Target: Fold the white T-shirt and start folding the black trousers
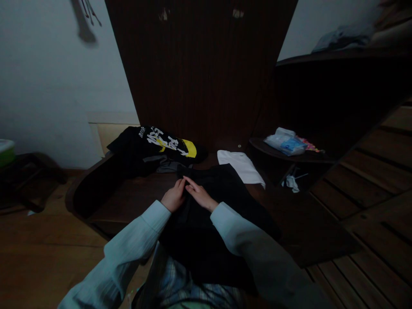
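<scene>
A black garment (pixel 212 231) lies spread over the dark wooden bench and hangs down toward my lap. Its exact kind cannot be told in the dim light. At the garment's upper left part, my left hand (pixel 174 196) has its fingers bent and closed on the cloth. My right hand (pixel 201 195) rests on the same cloth with fingers stretched out, their tips close to the left fingertips. Behind the hands is a black T-shirt (pixel 167 143) with white and yellow print. A folded white cloth (pixel 240 166) lies just beyond the garment's right side.
The dark wooden bench (pixel 112 206) has a curved left end and stands against a tall wooden panel (pixel 202 77). On a small rounded shelf (pixel 257 145) at right sits a plastic packet (pixel 286 141). Wooden slats (pixel 370 171) run along the right. A green and white container (pixel 6 152) stands far left.
</scene>
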Demonstrator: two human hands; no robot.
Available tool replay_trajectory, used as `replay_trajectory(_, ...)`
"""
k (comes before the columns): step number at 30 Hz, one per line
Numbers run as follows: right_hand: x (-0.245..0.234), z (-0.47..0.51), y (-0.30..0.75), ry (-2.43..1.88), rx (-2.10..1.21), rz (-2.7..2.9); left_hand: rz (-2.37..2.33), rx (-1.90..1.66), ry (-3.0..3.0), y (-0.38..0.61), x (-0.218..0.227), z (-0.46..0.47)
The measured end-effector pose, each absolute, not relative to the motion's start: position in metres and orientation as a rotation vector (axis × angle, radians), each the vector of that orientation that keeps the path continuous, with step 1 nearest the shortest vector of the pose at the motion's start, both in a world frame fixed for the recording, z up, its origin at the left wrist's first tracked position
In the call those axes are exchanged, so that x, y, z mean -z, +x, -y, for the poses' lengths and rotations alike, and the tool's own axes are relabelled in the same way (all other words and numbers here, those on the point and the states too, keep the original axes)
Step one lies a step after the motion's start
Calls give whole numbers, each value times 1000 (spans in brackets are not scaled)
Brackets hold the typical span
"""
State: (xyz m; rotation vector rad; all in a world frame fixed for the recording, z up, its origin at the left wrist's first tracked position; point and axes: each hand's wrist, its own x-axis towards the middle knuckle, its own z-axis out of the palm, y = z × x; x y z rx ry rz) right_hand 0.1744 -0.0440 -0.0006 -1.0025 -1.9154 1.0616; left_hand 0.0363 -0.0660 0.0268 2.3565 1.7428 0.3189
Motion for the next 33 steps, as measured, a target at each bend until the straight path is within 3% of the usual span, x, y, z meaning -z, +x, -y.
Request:
replay_trajectory(4, 0, 43, 172, -1106, -1038, 1916, -1888, -341, 2247, 21, -31, 82)
replay_trajectory(12, -2, 38, 166, -1165, -962, 2059, -2092, -10, 2050, -10, -30, 129)
replay_trajectory(23, 5, 33, 147, -1213, -690, 2269, -2352, -423, 1886, -30, -35, 117)
replay_trajectory(33, 7, 17, 155, -1045, -1106, 1694, -2047, -427, 2342, 6, -35, 138)
